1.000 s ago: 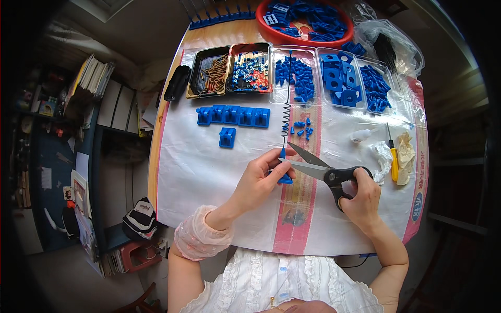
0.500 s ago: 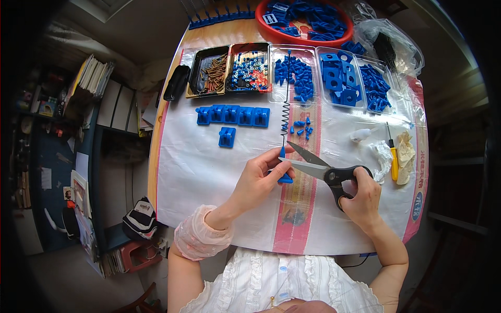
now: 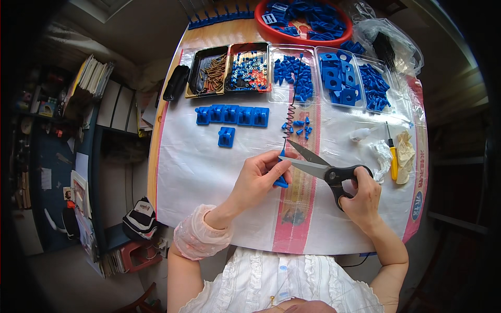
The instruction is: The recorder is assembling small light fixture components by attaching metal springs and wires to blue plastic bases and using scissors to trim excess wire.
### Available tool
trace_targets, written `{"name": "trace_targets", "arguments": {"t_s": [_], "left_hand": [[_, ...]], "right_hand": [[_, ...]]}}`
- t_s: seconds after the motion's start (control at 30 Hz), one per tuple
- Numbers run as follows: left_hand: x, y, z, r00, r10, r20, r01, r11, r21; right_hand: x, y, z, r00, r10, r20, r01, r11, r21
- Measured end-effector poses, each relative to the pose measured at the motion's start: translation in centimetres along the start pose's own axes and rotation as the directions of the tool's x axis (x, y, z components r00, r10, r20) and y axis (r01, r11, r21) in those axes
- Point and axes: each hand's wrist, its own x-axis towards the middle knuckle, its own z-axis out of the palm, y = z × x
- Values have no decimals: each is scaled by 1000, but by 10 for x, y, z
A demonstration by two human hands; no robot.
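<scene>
- Left hand point(image 3: 258, 180) is pinching a small blue plastic part point(image 3: 281, 180) at mid-frame, steadying it on the white-covered tabletop point(image 3: 193, 172) for the blades.
- Right hand point(image 3: 362, 195) is gripping black-handled steel scissors point(image 3: 318, 168), blades spread beside the part.
- A thin coiled spring point(image 3: 290, 112) is stretching toward the upper trays.

Wooden table point(image 3: 156, 156), bookshelf point(image 3: 99, 99) left, dim floor.

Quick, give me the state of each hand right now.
Left hand: closed, pinching a small blue plastic part with a coiled spring on it.
Right hand: closed on the handles of the open scissors.
</scene>
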Motion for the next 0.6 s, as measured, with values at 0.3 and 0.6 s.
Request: {"name": "trace_targets", "arguments": {"t_s": [0.3,0.6], "left_hand": [[1,3,5,999,6,-38,-6,1000,-3],[1,3,3,1000,4,-8,-5,998,-63]], "right_hand": [[0,-1,0,999,16,29,-16,1000,17],[0,0,1,1000,14,28,-15,999,32]]}}
